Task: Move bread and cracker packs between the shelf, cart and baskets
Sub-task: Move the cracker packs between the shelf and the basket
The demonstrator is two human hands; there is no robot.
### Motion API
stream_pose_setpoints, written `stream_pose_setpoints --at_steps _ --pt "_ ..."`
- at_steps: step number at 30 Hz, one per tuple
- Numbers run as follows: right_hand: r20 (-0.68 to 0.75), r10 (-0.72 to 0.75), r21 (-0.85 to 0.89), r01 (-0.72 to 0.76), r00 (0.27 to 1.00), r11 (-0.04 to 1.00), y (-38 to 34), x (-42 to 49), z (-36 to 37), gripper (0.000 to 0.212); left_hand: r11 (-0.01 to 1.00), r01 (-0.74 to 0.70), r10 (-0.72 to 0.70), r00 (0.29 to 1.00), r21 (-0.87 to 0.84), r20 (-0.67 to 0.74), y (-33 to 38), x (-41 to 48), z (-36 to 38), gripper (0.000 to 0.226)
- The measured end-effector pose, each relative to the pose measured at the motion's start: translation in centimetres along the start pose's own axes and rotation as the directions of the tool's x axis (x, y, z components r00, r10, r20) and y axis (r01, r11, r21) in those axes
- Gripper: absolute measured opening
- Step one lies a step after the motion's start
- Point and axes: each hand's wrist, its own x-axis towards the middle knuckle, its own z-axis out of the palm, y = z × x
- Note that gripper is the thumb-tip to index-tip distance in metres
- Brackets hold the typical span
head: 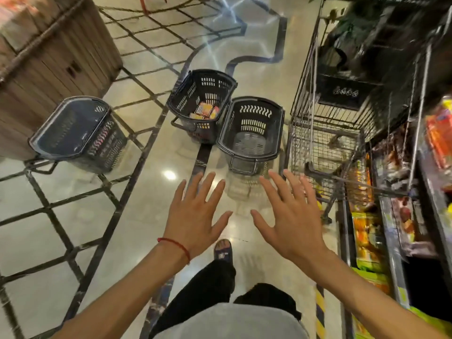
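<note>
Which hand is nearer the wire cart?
Right. The right hand is spread open just left of the near corner of the wire cart; the left hand is farther left, on the far side of the right hand.

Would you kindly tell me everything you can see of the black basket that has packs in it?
The black basket looks plastic, with slotted walls and a thick rim. It stands on the glossy floor, a handle folded at its foot. Several orange and yellow packs lie at its bottom. Its right rim is close against an empty basket; nothing else touches it.
</note>
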Motion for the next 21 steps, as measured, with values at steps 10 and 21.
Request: stream_pose_setpoints --at_steps 10,21 --pt "0.000 0.095 0.040 -0.094 0.996 0.995 2.0 24.0 3.7 0.071 0.998 -0.054 0.052 0.996 0.033 0.079 -10.7 22.8 0.3 0.070" --pt "0.083 0.001 0.114 -0.011 0.997 0.993 4.4 46.2 11.9 0.071 0.995 -0.008 -0.010 0.984 0.098 0.178 -21.0 43.1 2.3 0.068"
